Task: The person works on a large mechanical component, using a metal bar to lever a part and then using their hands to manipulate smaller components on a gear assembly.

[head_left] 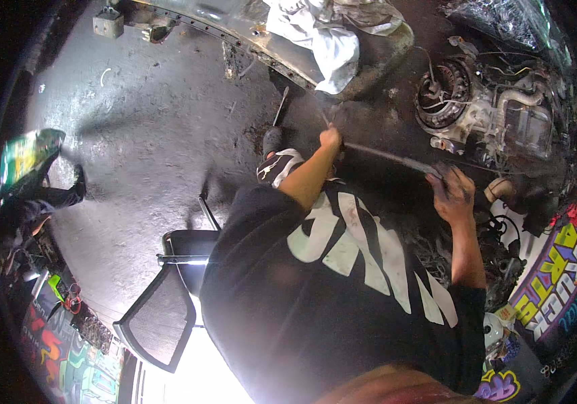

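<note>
The person stood over a dark, oil-stained concrete floor (147, 128), rough and glossy in patches, and held one long thin metal rod (386, 156) in both hands. The rod was grey, straight and dull, running across in front of the body, just in front of the engine. The left hand (329, 139) was closed round its left end, fingers wrapped tight. The right hand (451, 194), blackened with grease, lay over the rod's right end with the fingers curled about it; how firmly it gripped I could not tell. Both forearms came out of a black short-sleeved shirt (315, 289) with broad white lettering across the front.

Just beyond the right hand sat one engine block (497, 114), a lumpy casting of pale, grimy metal with a round ribbed disc at its left side and thin wires trailing over it. One white crumpled cloth (325, 34) lay draped over a curved, riveted sheet-metal panel (234, 30) at the top of the scene. A single slim tool (279, 108) with a dark handle lay on the floor below that panel, near the left hand.

One black office chair (167, 296) with a mesh back stood to the person's left. One small grey metal bracket (108, 22) rested at the far edge of the floor. Bright painted lettering covered a board (564, 262) on the right.
</note>
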Motion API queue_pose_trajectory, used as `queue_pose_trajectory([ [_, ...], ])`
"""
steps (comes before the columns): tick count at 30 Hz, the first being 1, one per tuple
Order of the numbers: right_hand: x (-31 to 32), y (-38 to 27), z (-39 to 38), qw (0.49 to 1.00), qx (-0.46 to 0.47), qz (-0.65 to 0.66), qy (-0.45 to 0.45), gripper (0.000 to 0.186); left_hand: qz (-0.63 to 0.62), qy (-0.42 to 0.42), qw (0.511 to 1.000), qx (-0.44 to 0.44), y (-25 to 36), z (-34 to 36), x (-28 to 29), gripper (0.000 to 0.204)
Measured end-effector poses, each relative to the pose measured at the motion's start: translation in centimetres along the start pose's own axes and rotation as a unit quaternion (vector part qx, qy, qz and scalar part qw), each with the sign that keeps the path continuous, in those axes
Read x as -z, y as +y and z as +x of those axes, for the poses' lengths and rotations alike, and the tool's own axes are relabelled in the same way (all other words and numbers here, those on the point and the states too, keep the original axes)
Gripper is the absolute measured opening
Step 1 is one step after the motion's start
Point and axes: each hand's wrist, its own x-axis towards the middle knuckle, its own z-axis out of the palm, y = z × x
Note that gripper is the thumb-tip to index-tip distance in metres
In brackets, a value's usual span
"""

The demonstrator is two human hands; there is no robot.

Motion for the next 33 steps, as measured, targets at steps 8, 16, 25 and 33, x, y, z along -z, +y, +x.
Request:
queue_pose_trajectory([
  [8,-3.5,12.8,-10.6,0.966,-0.197,0.161,0.048,0.022,-0.085,0.086,0.974,-0.189,0.9,-11.5,4.6,0.054],
  [16,-13.0,18.3,-13.2,0.828,-0.305,0.46,-0.102,0.022,-0.425,0.005,0.836,-0.348,0.1,-22.7,10.8,0.024],
  [25,-25.4,15.9,-9.0,0.839,-0.045,0.498,-0.214,0.037,-0.458,0.01,0.792,-0.404,-0.8,-29.0,16.7,0.024],
  [33,-41.0,8.9,4.8,0.724,-0.4,0.509,-0.239,0.035,-0.367,0.305,0.736,-0.479,4.9,-40.9,20.5,0.03],
])
